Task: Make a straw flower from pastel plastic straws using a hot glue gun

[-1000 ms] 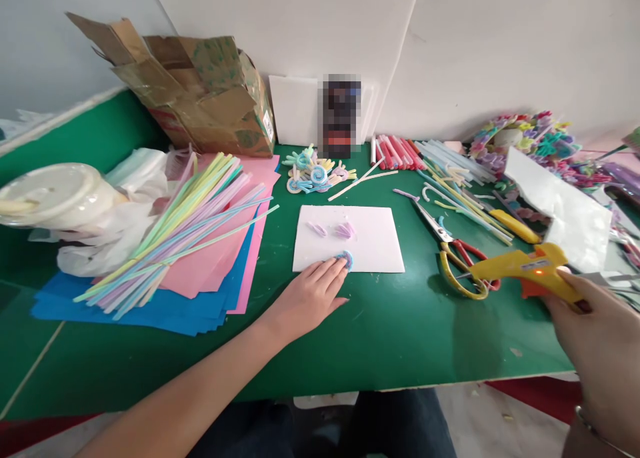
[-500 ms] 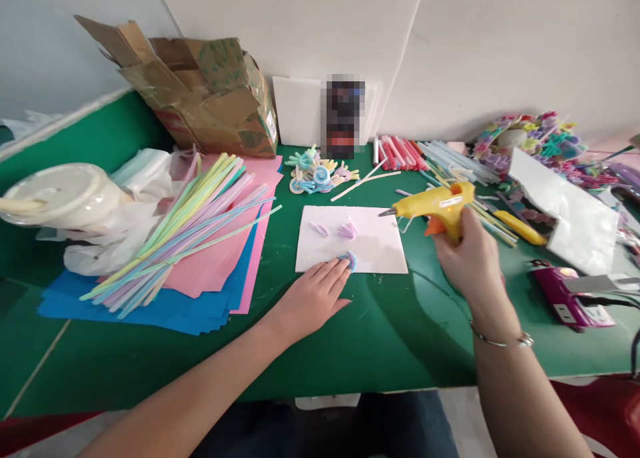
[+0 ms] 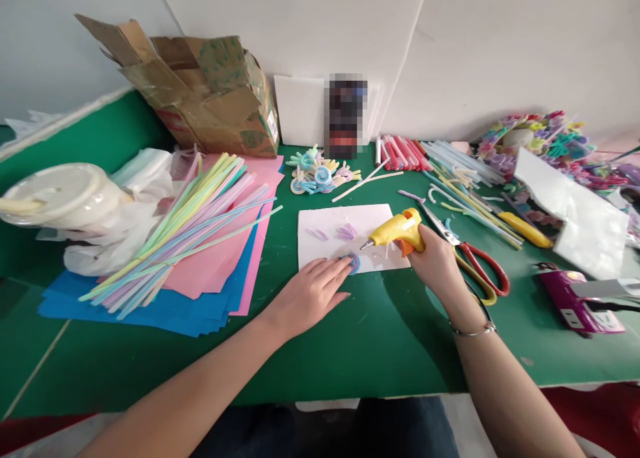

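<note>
My right hand [image 3: 436, 255] grips a yellow hot glue gun [image 3: 397, 230] by its handle, with the nozzle pointing left above a white board [image 3: 313, 219]. Just below and left of that nozzle lies a blue and pink coil [image 3: 355, 263], apparently of pipe cleaner. My left hand [image 3: 315, 288] lies flat with fingers stretched out, the fingertips touching the coil's left side and the thumb apart. Two small bent lilac pieces, one a looped bunch [image 3: 347, 231] and one thinner piece [image 3: 318, 234], rest on the board. Scissors [image 3: 467, 255] with red and yellow handles lie beyond my right wrist, partly hidden.
Pastel pipe cleaners [image 3: 185, 231] lie on pink and blue sheets [image 3: 135, 311] at left, near a cardboard box [image 3: 215, 105]. Finished coils and bunches [image 3: 320, 175] sit behind the board. At right are a yellow-handled cutter [image 3: 527, 229] and a purple power strip [image 3: 570, 305].
The glue gun has moved left and down in my right hand, bringing its nozzle close to the coil. The scissors have come into view. My left hand stays on the coil.
</note>
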The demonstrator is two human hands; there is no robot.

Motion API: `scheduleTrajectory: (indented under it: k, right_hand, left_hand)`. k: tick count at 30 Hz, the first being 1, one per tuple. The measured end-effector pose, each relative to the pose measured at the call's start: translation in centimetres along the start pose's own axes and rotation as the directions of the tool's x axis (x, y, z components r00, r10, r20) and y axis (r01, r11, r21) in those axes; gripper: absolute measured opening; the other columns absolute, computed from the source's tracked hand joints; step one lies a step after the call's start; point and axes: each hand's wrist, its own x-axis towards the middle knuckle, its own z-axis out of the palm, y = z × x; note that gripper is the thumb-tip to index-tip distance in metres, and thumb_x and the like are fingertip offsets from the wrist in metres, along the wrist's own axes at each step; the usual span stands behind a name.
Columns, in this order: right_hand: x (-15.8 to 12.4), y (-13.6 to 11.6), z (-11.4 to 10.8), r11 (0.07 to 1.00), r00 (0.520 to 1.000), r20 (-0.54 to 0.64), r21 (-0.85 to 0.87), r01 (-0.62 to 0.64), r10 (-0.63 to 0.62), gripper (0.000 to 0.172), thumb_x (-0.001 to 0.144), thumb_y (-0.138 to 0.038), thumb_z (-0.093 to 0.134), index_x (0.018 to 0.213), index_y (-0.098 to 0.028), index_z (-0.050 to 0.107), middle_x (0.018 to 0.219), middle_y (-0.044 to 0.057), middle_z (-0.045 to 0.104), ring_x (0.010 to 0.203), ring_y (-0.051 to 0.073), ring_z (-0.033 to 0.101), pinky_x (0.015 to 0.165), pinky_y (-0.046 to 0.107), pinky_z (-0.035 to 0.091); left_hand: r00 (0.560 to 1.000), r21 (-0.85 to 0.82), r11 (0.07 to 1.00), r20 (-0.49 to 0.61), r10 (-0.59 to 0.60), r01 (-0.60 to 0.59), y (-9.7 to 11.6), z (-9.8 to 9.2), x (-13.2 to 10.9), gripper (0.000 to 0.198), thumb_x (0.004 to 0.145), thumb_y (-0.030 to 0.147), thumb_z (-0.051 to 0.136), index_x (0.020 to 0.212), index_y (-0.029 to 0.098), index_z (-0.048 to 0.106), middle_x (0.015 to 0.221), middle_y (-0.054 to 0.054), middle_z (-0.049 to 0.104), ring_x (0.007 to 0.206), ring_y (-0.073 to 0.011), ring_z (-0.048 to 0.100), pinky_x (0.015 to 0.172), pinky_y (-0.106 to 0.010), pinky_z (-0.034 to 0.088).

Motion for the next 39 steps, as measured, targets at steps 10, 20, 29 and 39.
scheduleTrajectory:
  k: [10,20,29,39]
  right_hand:
    - [-0.1,1.3,0.1,0.998,0.999,0.007,-0.058,-0.041,0.041,0.031,0.079,-0.045,0.050,0.064,-0.024,0.032,0.059,-0.001,0.046,0.052,0.013,0.038,0.049,0.026,0.027]
    - [-0.3,1.5,0.1,0.995,0.993,0.064,0.009,-0.098,0.098,0.027,0.080,-0.046,0.050,0.069,-0.023,0.040,0.057,-0.001,0.052,0.047,0.012,0.040,0.047,0.025,0.029]
    - [-0.1,1.2,0.1,0.992,0.993,0.048,-0.072,-0.103,0.107,0.032,0.076,-0.048,0.053,0.063,-0.024,0.035,0.056,-0.001,0.049,0.050,0.013,0.037,0.049,0.025,0.028]
    - [-0.1,0.7,-0.6,0.968,0.973,0.014,0.100,-0.231,0.231,0.026,0.074,-0.041,0.059,0.065,-0.023,0.043,0.059,0.000,0.055,0.051,0.014,0.048,0.047,0.027,0.037]
  left_hand:
    - [0.906,-0.169,0.914,-0.155,-0.394,0.368,-3.6,-1.7,-0.9,0.052,0.087,0.035,0.057,0.134,0.022,0.040,0.127,-0.012,0.058,0.119,-0.0256,0.054,0.099,-0.045,0.047]
    - [0.857,-0.163,0.841,0.108,-0.504,0.516,-4.9,-1.1,-1.6,0.105,0.071,0.048,0.071,0.146,0.025,0.000,0.146,-0.020,0.036,0.138,-0.0333,0.029,0.110,-0.057,0.022]
    - [0.855,-0.133,0.846,0.136,-0.500,0.516,-5.2,-0.8,-1.7,0.103,0.071,0.049,0.070,0.146,0.022,0.004,0.147,-0.021,0.033,0.138,-0.0333,0.026,0.112,-0.058,0.019]
    - [0.984,-0.043,0.997,-0.161,-0.077,0.070,-0.8,-1.5,-0.6,0.032,0.091,0.020,0.049,0.123,0.018,0.052,0.121,-0.008,0.064,0.115,-0.0175,0.058,0.108,-0.042,0.040]
